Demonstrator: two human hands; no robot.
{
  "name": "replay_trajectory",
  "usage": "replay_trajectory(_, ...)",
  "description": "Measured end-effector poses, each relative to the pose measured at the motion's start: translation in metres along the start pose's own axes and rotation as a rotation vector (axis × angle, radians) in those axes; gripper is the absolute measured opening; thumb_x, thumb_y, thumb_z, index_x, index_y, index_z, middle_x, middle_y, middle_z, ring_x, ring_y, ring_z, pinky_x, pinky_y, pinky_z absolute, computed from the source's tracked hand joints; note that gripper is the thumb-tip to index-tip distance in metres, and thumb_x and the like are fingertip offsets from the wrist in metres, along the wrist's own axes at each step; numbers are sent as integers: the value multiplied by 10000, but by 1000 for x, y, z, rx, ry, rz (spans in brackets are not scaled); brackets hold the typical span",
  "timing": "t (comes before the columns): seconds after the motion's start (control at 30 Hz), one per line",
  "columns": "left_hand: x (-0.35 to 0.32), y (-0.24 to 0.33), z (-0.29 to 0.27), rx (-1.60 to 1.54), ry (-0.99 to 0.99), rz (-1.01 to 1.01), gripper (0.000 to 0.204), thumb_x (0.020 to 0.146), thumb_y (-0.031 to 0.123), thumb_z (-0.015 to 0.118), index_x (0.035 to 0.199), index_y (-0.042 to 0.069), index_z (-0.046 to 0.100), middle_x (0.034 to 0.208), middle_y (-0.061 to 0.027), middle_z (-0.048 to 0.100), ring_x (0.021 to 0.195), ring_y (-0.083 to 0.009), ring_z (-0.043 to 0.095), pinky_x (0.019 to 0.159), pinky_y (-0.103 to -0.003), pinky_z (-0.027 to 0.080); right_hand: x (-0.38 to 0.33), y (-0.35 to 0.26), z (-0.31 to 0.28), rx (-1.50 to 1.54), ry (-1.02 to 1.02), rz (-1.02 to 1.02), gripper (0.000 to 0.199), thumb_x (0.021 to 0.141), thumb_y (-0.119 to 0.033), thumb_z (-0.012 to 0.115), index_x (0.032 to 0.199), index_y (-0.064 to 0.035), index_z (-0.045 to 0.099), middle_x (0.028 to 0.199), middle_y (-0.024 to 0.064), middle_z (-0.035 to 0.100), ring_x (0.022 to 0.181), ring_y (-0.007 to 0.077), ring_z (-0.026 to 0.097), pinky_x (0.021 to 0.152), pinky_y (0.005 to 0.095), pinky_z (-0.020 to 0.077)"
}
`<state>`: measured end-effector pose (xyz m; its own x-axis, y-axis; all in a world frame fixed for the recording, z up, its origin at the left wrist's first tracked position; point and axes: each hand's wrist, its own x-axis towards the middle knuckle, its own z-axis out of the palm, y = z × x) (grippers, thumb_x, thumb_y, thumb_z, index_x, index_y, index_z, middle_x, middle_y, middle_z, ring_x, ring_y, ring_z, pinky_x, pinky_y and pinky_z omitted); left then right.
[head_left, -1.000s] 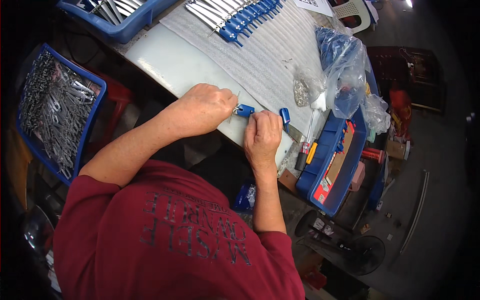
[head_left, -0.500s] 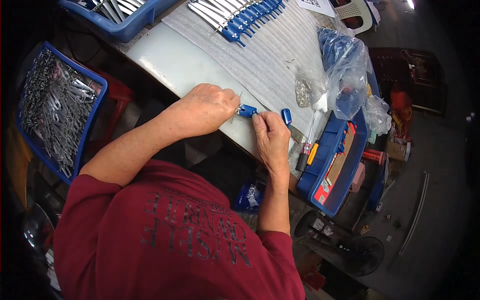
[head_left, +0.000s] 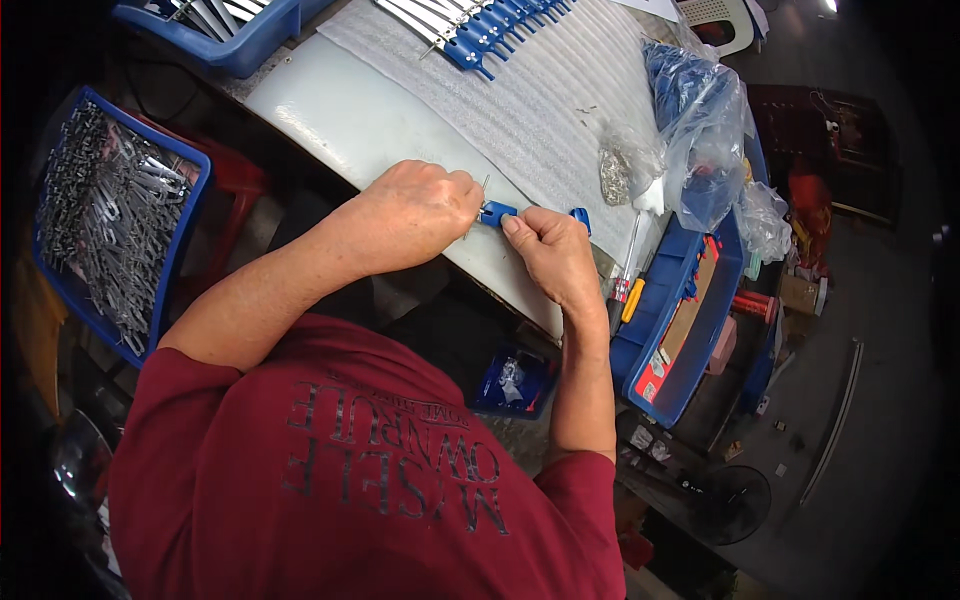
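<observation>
Swung further right since a second ago with the right hand, wrist angled more outward and now partly covering the view of the spare blue piece behind the knuckles. Barely any change in the left hand.

Seeing the blue handle piece right between both hands, over the near edge of the white tabletop. Pinched at the right end between right thumb and fingers. Left fingers curled into a tight fist at the other end, with a thin metal pin poking out past them. Can't tell exactly what's gripped inside that fist.

For doing this bit well, would say: keep the left fist planted as the anchor, keep handle and metal in line, and use small, even pressure from the right thumb instead of yanking. Probably worth watching for a crooked pin too.

Looks-wise: short, glossy, deep blue, likely plastic, with silvery metal at the left end. Pretty close in colour to the handles in the row of blue-handled strips on the foam sheet.
</observation>
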<state>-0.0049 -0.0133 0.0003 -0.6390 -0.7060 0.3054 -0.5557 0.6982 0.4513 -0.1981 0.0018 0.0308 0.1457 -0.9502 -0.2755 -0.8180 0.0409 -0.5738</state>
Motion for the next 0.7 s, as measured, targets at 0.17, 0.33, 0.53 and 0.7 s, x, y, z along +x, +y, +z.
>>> replay_trajectory(0.17, 0, -1, -1, -15, 16, -2, 118, 660, 0, 542, 763, 28, 492, 683, -112, 543, 644, -291, 573, 565, -371, 465, 2, 10, -5, 151, -96, 59, 325, 848, -248, 582, 641, -1, 533, 508, -67, 356, 499, 35, 291, 421, 247, 254)
replay_trajectory(0.33, 1, -1, 0, -9, -2, -4, 118, 661, 3, 544, 766, 25, 494, 675, -111, 540, 643, -290, 573, 563, -368, 465, 3, 9, -5, 143, -90, 32, 341, 857, -266, 571, 648, 0, 531, 521, -77, 358, 501, 35, 285, 422, 243, 253)
replay_trajectory(0.53, 1, 0, -1, 8, 3, 4, 122, 659, 4, 541, 771, 21, 494, 684, -111, 541, 642, -287, 570, 562, -362, 466, 5, -2, -7, -11, -91, 79, 324, 847, -265, 580, 663, 1, 554, 502, -57, 368, 499, 43, 297, 425, 257, 270)
replay_trajectory(0.7, 0, 1, -1, 21, 7, 6, 129, 661, 8, 538, 783, 19, 496, 685, -107, 538, 634, -284, 567, 559, -362, 465, 7, -5, -11, -75, -84, 31, 285, 826, -243, 600, 703, 13, 573, 487, 7, 353, 493, 60, 311, 430, 273, 286)
